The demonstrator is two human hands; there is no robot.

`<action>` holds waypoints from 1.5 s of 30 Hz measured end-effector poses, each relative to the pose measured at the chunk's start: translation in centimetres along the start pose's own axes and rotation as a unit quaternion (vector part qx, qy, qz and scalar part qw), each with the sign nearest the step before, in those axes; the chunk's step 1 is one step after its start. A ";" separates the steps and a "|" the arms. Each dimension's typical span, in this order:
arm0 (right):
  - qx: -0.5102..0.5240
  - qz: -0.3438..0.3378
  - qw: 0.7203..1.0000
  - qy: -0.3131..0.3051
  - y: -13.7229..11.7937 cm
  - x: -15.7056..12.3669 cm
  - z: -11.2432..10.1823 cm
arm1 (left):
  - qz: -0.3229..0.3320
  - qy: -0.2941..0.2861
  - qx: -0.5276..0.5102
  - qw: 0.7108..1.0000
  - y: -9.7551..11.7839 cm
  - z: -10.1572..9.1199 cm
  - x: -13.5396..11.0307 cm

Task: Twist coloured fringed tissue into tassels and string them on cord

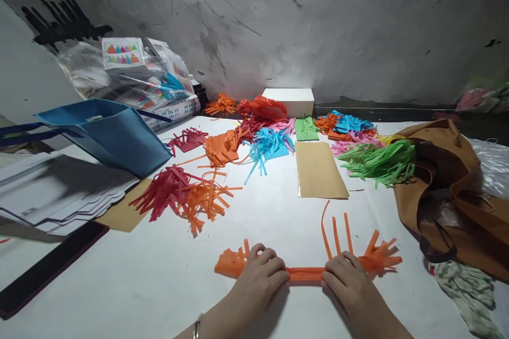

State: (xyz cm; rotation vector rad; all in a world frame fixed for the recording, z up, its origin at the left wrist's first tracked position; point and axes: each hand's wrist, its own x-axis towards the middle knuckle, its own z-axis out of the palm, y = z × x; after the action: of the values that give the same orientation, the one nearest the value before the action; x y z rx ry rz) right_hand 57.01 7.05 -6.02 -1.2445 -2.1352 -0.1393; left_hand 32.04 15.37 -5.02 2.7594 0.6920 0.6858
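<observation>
A strip of orange fringed tissue paper (pixel 305 274) lies across the front of the white table, its middle rolled into a narrow band. My left hand (pixel 260 280) rests on the left part of the roll, fingers curled over it. Over the right part, my right hand (pixel 350 283) grips in the same way. Between the hands a short length of the band shows. Cut fringes spread out at both ends, and a few thin strips stick up behind my right hand. My thumbs are hidden beneath the fingers.
Behind lie a brown envelope (pixel 320 172), blue tissue fringe (pixel 268 145), red fringe (pixel 167 190) and green fringe (pixel 379 161). On the left are a blue bag (pixel 107 132), stacked white cartons (pixel 59 185) and a dark phone (pixel 51 267). A brown cloth bag (pixel 437 169) sits at right.
</observation>
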 end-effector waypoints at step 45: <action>-0.032 0.134 0.989 0.051 -1.5 -1.3 1.1 | -0.135 -0.129 0.080 0.979 3.3 -0.1 4.0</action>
State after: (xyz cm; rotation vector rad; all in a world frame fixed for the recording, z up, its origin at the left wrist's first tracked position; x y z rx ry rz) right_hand 55.70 5.74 -7.34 -1.5151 -1.8691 -0.1522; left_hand 36.37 14.52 -2.37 2.7468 1.0738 0.2196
